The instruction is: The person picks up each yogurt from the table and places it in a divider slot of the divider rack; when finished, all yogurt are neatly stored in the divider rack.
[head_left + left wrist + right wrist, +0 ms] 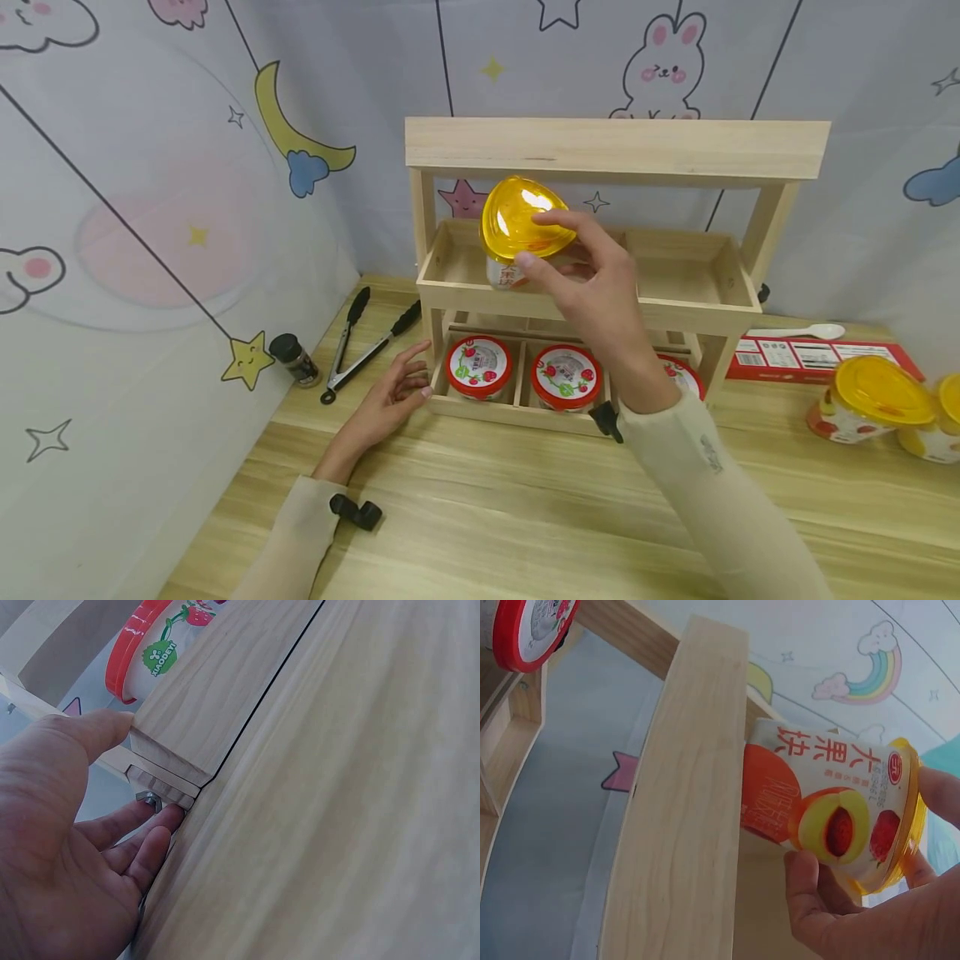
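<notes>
My right hand grips a fruit cup with a yellow lid by its lid, thumb and fingers round the rim. In the right wrist view, the printed side of the fruit cup shows, its base partly hidden behind the wooden front board. The cup is tilted at the left part of the rack's upper tray. My left hand touches the rack's lower left corner. In the left wrist view, its thumb meets the corner of the lower board, with loosely bent fingers beside a metal fastener.
Red-lidded cups sit in the lower compartments. Black-tipped tongs and a dark-capped jar lie left of the rack. On the right are a red-and-white box, a white spoon and two yellow-lidded cups.
</notes>
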`<state>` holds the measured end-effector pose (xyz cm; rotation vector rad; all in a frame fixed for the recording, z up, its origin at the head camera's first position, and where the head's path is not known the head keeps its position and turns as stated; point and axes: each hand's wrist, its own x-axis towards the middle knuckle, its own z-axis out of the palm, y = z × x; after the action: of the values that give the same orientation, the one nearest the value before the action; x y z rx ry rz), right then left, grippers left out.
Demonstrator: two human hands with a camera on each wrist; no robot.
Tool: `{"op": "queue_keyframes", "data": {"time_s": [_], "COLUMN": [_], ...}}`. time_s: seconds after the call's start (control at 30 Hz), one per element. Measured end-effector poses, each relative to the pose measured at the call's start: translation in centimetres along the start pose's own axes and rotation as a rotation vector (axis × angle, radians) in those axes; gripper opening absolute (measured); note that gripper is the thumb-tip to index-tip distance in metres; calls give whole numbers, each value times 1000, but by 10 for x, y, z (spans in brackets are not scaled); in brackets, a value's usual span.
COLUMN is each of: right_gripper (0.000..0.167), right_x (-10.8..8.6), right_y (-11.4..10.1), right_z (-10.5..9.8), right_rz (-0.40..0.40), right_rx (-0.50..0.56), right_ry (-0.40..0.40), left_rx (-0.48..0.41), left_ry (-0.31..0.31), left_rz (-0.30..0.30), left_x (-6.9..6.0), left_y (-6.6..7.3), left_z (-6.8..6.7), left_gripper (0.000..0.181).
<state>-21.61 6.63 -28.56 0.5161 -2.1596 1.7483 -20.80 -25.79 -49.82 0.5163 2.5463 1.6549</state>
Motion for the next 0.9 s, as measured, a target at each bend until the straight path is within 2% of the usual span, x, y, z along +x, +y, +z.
{"op": "queue_keyframes", "data": {"time_s": [0.3, 0.9], "right_gripper": [43, 42], "right_x": [6, 13], "right_y": [-2, 7], "right_z": [13, 33], "right_rz": [-17, 36], "right_rx": [9, 10], "right_ry": [-15, -37], "left_rx": [6, 0], "left_ry": [-1, -3], "left_rz": [8, 6], "left_x": [0, 0], "left_y": [-1, 0], "left_z": [-1, 0], "left_gripper": [74, 73]}}
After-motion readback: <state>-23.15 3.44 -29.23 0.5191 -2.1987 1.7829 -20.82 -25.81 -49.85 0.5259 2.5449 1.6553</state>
